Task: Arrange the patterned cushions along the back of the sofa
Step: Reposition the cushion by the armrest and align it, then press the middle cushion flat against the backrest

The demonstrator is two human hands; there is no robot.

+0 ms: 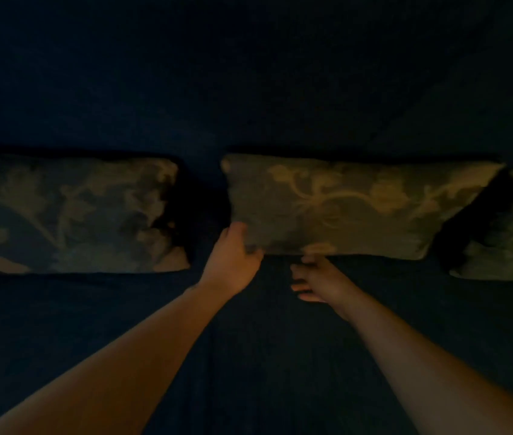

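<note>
Dim light. Three patterned cushions stand against the sofa back (pixel 248 89): left cushion (pixel 70 211), middle cushion (pixel 343 208), right cushion (pixel 506 233) at frame edge. My left hand (pixel 236 252) pinches the middle cushion's lower-left corner. My right hand (pixel 314 277) is open, fingers spread just below its bottom edge, gripping nothing. Judgement: row mostly placed; the uneven gaps and the tilted right cushion remain.

Matt woven cloth cushions (pixel 343 205) on dark matt fabric sofa (pixel 248 356).
</note>
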